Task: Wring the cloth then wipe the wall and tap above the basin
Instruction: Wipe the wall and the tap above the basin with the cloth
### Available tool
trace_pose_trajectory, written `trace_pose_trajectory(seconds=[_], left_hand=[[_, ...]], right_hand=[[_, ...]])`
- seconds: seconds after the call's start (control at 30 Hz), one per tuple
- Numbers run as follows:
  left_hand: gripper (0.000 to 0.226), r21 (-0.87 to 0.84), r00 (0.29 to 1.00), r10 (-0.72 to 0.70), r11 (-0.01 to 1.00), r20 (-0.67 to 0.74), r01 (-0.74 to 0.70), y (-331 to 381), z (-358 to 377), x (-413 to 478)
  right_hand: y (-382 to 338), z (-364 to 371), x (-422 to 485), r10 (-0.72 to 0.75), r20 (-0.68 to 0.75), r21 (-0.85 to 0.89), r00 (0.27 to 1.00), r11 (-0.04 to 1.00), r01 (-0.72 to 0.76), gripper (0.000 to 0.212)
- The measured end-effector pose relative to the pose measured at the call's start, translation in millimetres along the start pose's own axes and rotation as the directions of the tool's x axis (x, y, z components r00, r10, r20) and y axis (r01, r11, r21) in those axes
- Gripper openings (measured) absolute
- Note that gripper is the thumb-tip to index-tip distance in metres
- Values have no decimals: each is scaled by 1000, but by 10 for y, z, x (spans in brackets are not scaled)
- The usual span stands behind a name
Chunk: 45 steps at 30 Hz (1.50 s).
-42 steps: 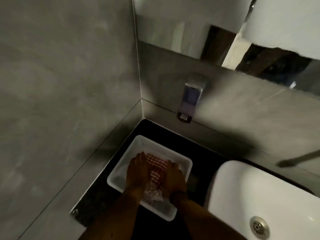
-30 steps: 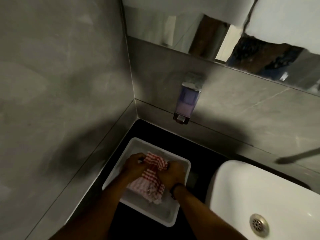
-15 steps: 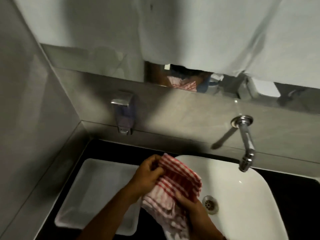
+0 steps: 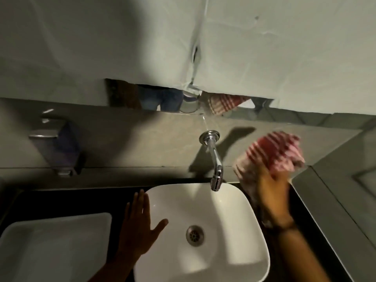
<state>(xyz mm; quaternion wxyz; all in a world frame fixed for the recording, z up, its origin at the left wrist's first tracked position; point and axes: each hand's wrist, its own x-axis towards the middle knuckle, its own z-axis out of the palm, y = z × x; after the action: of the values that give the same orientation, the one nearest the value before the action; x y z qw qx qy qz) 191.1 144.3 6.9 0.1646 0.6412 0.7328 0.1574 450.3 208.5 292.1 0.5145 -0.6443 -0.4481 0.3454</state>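
Observation:
My right hand [image 4: 271,192] grips a bunched red-and-white checked cloth [image 4: 272,153] and holds it up against the grey tiled wall [image 4: 142,139], to the right of the chrome tap [image 4: 213,157]. The tap sticks out of the wall and ends over the white basin [image 4: 234,251]. My left hand [image 4: 138,226] lies flat with fingers spread on the basin's left rim, holding nothing. The cloth blurs with motion.
A white plastic tub [image 4: 50,247] sits on the black counter [image 4: 61,200] left of the basin. A soap dispenser [image 4: 59,147] hangs on the wall at left. A mirror [image 4: 162,98], mostly covered by pale sheeting, runs above. A side wall [image 4: 345,180] closes the right corner.
The cloth went from the tub, was twisted by both hands over the basin, and is now raised to the wall in my right hand alone. My left hand let go.

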Motion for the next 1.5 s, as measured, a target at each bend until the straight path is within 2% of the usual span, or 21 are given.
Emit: trace_pose_trajectory(seconds=[0.07,0.13,0.2,0.23,0.33,0.5,0.6,0.67,0.73,0.77,0.8,0.87,0.93,1.0,1.03,1.1,1.13,1.2,1.27,1.37,1.5], left_hand=[[111,4,1000,0,1000,-11,0,28,-1,5],[111,14,1000,-5,1000,-21,6,29,-7,5],[109,19,1000,-5,1000,-28,6,25,11,5],[109,15,999,-5,1000,-35,6,19,20,8],[108,-19,999,-8,1000,-37,7,6,45,32],[111,-43,999,-17,999,-34,16,17,9,43],[114,-33,999,-37,999,-28,36,37,-3,42],[114,-34,999,-38,999,-20,38,49,-4,56],[115,-31,999,-35,999,-12,35,50,-10,65],[116,-31,999,-35,999,-12,35,50,-10,68],[116,-30,999,-33,999,-11,32,53,-12,74],[117,-25,1000,-28,999,-3,28,54,-23,87],[117,-22,1000,-22,1000,-18,22,51,-15,114],[117,-13,999,-23,1000,-38,23,51,-12,127],[117,-11,999,-24,1000,-44,24,53,-16,125],[116,-11,998,-23,1000,-53,23,53,-17,100],[115,-15,999,-23,1000,-46,23,56,-30,79],[115,-26,999,-29,999,-25,28,65,-59,57],[116,-37,999,-45,998,-2,45,86,-81,49],[117,-50,999,-45,998,11,46,90,-106,56],[117,-53,998,-51,997,-29,50,105,-132,48]], right_hand=[[-140,466,291,-117,88,-354,989,925,141,31],[-161,863,390,-188,225,-651,956,701,291,26],[-148,1127,367,-209,346,-776,915,485,404,30],[-144,1207,368,-196,368,-792,909,447,417,33],[-244,1334,533,25,323,-813,946,520,264,44],[-273,1316,832,232,356,-824,905,535,187,52],[-168,1296,854,156,394,-831,906,481,279,44],[-155,1215,984,179,427,-768,886,589,252,43],[-79,1023,1200,319,474,-507,821,861,-42,49],[28,904,1276,380,515,-295,768,920,-258,53],[164,815,1282,428,567,-114,704,887,-447,57],[421,750,1191,482,671,100,563,694,-713,71],[564,789,1155,482,722,169,496,572,-802,81],[487,818,1163,485,715,182,503,566,-804,79],[384,829,1164,483,674,158,559,644,-748,74],[189,807,1101,396,534,-98,747,907,-410,62],[125,791,1006,294,487,-331,822,934,-138,58],[76,775,753,9,535,-630,845,671,391,46],[105,786,509,-119,704,-665,700,235,709,48],[36,861,380,96,801,-566,591,-204,799,58],[-189,1134,477,319,765,-372,560,-491,788,58]])
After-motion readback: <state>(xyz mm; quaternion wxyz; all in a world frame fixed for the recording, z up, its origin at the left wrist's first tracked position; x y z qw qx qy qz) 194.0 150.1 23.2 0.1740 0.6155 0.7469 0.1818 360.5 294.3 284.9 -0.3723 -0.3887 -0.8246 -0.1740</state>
